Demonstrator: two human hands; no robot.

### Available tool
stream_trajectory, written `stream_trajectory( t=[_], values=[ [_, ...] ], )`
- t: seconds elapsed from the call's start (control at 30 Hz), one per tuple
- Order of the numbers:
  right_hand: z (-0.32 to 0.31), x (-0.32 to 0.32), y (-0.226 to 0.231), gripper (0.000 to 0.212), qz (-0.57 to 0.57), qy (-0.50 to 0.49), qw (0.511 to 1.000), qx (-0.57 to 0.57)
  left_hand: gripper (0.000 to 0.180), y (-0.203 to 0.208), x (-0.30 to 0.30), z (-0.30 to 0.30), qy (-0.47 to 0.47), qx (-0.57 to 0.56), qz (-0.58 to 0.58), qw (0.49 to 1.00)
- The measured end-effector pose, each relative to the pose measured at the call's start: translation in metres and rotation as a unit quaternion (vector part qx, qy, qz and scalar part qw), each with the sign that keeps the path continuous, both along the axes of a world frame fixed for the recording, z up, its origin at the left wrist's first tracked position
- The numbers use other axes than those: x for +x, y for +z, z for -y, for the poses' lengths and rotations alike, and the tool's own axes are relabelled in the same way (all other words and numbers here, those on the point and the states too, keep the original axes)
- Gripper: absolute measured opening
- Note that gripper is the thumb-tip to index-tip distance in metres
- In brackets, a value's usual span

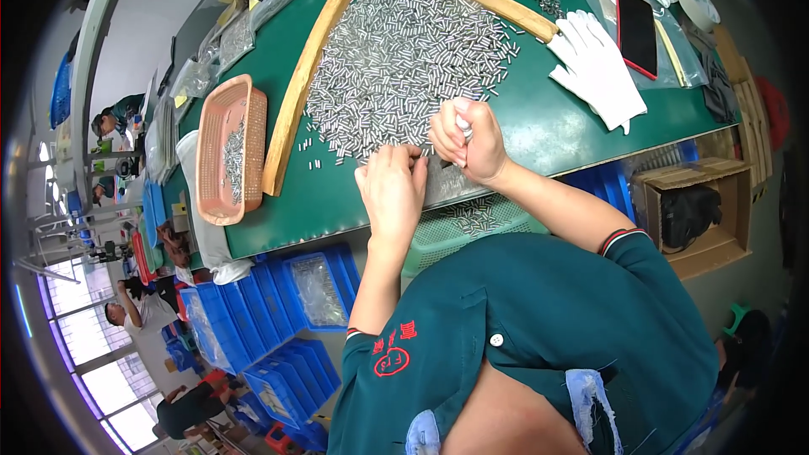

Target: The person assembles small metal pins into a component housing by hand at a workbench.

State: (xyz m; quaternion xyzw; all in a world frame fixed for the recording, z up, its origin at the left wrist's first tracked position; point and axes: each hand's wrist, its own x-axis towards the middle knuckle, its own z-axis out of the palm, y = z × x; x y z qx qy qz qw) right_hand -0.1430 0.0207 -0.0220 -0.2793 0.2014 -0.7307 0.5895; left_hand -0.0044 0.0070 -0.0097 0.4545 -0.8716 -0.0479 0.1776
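A big heap of small shiny metal pins (404, 59) is spread over the green table. My left hand (393, 185) is at the heap's near edge, its fingers bent down and drawn together against the pins; their tips are partly hidden. Just right of it, my right hand (472, 141) is raised in a fist. Something white shows between its thumb and fingers, too small to name. Below the two hands, a grey metal plate (447, 184) lies at the table edge, over a light green basket (421, 248) holding more pins.
Wooden strips (305, 84) border the heap. A pink basket (251, 118) with pins stands left. A white glove (598, 67) and a red-edged phone (636, 32) lie right. Blue bins (316, 286) stand below left, a cardboard box (691, 211) below right. Other people are far left.
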Motion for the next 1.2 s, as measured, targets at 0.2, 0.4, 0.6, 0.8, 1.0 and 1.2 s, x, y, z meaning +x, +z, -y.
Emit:
stream_trajectory(
  t=[0.2, 0.4, 0.6, 0.8, 1.0, 1.2],
  values=[
    [-0.001, 0.001, 0.002, 0.042, -0.003, -0.001, 1.000, 0.002, 0.012, 0.002, -0.004, -0.003, 0.029, 0.017, 0.010, 0.999],
    [-0.001, 0.000, 0.003, 0.042, 0.001, 0.005, 1.000, 0.007, 0.010, 0.001, 0.003, -0.009, -0.004, 0.130, -0.045, 0.990],
    [-0.002, 0.001, 0.006, 0.041, -0.007, 0.009, 1.000, 0.003, 0.010, 0.001, 0.005, -0.012, 0.017, 0.173, -0.082, 0.981],
    [-0.003, 0.001, 0.005, 0.041, 0.006, 0.007, 1.000, 0.007, 0.010, -0.002, 0.004, -0.013, 0.032, 0.194, -0.105, 0.975],
    [-0.003, 0.001, 0.005, 0.041, 0.010, 0.003, 1.000, 0.000, 0.010, -0.005, 0.005, -0.015, 0.049, 0.191, -0.107, 0.974],
    [-0.003, 0.006, -0.001, 0.041, -0.059, -0.009, 0.997, -0.037, 0.009, -0.004, 0.005, -0.015, 0.040, 0.195, -0.106, 0.974]
  ],
)
